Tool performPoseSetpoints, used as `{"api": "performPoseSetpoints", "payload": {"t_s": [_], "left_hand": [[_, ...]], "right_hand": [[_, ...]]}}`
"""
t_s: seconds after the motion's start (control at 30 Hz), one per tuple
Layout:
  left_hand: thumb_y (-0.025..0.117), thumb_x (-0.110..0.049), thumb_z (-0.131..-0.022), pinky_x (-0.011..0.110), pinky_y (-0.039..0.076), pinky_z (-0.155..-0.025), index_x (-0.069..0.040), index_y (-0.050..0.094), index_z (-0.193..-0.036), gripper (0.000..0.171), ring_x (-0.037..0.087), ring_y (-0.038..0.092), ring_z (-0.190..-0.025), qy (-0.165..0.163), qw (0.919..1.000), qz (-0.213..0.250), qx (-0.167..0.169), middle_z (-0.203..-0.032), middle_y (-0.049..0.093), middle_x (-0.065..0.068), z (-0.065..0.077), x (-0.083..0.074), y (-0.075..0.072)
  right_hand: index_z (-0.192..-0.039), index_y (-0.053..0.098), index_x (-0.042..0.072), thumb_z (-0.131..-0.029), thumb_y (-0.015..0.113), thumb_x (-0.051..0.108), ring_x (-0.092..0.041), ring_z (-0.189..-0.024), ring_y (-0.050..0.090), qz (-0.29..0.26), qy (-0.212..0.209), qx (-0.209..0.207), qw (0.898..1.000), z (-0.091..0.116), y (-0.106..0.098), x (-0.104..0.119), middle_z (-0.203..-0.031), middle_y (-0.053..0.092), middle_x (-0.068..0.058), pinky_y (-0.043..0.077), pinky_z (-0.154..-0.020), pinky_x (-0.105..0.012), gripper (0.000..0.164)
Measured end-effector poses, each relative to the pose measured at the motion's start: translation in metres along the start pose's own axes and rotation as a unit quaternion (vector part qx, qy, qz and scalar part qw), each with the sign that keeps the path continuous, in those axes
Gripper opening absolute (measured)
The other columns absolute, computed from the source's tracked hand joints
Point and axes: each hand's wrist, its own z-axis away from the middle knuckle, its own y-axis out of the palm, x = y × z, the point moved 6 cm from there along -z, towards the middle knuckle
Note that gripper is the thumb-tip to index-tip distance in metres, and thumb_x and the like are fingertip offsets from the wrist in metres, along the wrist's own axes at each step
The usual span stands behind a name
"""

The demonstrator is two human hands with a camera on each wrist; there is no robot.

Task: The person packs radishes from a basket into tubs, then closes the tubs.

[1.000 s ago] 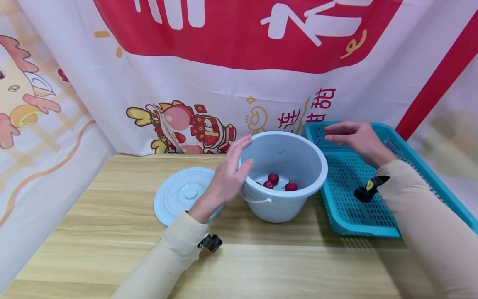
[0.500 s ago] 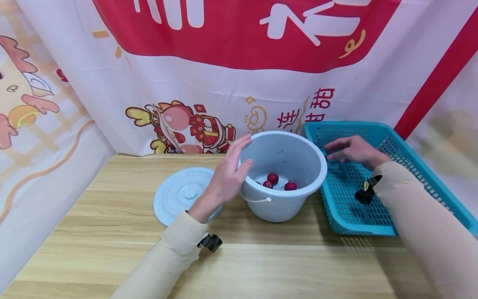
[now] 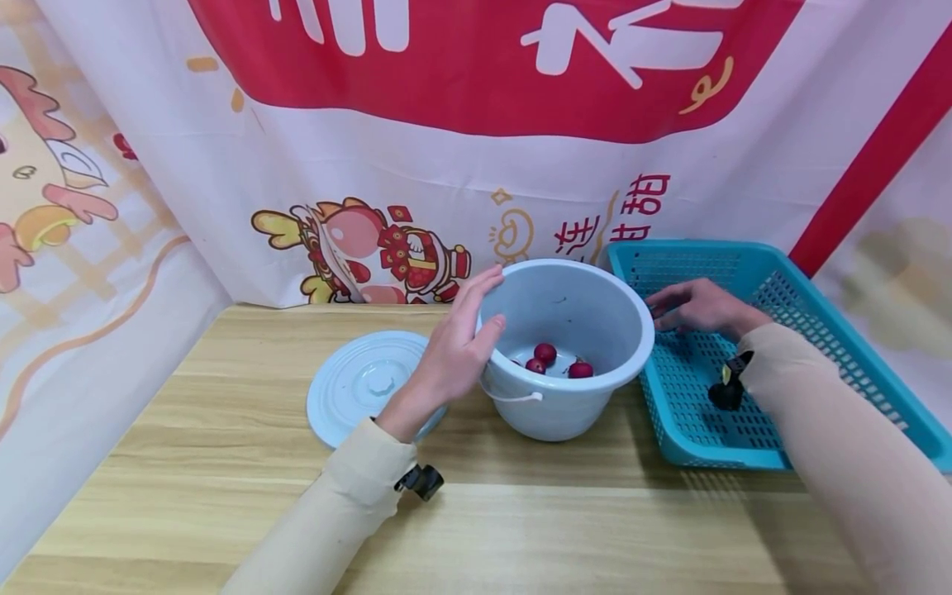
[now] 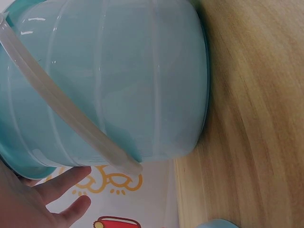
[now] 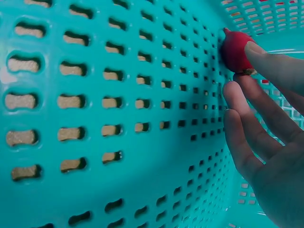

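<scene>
A pale blue bucket [image 3: 565, 409] with a white handle stands upright on the table, several red radishes [image 3: 545, 354] at its bottom. My left hand [image 3: 452, 351] rests against the bucket's left rim, fingers fairly straight and thumb near the edge. In the left wrist view, the left hand's fingers [image 4: 66, 183] show beside the rim. My right hand [image 3: 706, 307] reaches down inside the teal basket [image 3: 725, 457] near its left wall. There it pinches one small red radish [image 5: 236, 50] between thumb and fingers, close to the perforated basket surface.
The round pale blue lid [image 3: 349, 384] lies flat on the wooden table [image 3: 223, 463], left of the bucket. A printed cloth [image 3: 416, 157] hangs behind the table. The basket stands just right of the bucket, its wall near the rim.
My right hand has moved down into the basket and its thumb and fingers now hold a radish. My left hand and the bucket have stayed in place.
</scene>
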Motion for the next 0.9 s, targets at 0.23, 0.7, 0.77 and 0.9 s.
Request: {"api": "performPoseSetpoints", "payload": {"t_s": [0.23,0.7,0.77,0.9], "left_hand": [[0.043,-0.035,-0.106,0.055,0.032,-0.130,-0.018,0.037,-0.165,0.062,0.017,0.030,-0.162,0.000,1.0000,0.003,0.000,-0.174,0.029,-0.011,0.000,0.001,0.000],[0.044,-0.035,-0.106,0.056,0.034,-0.129,-0.017,0.037,-0.165,0.062,0.018,0.030,-0.162,-0.003,1.0000,0.003,0.001,-0.174,0.029,-0.010,0.001,0.001,0.000],[0.044,-0.035,-0.106,0.056,0.034,-0.129,-0.018,0.036,-0.165,0.062,0.018,0.031,-0.162,-0.005,1.0000,0.005,0.002,-0.174,0.029,-0.011,0.001,0.001,0.000],[0.044,-0.035,-0.106,0.056,0.034,-0.129,-0.018,0.036,-0.165,0.062,0.018,0.030,-0.162,-0.005,1.0000,0.006,0.002,-0.174,0.029,-0.011,0.001,0.000,0.000]], "right_hand": [[-0.154,0.052,0.004,-0.103,0.068,0.020,-0.046,-0.131,0.056,0.026,0.003,0.006,1.000,-0.003,0.003,0.002,-0.145,0.059,-0.031,0.061,-0.099,-0.052,0.055],[-0.148,0.055,-0.002,-0.102,0.065,0.011,-0.049,-0.122,0.058,0.084,-0.015,-0.004,0.996,-0.004,0.006,0.014,-0.139,0.060,-0.034,0.056,-0.100,-0.062,0.049],[-0.147,0.055,-0.002,-0.102,0.066,0.012,-0.049,-0.122,0.058,0.096,-0.018,-0.003,0.995,-0.003,0.005,0.016,-0.138,0.062,-0.034,0.054,-0.102,-0.065,0.048],[-0.143,0.060,-0.001,-0.102,0.067,0.015,-0.049,-0.122,0.061,0.099,-0.029,-0.016,0.995,0.001,0.000,0.021,-0.136,0.064,-0.032,0.055,-0.100,-0.065,0.045]]}}
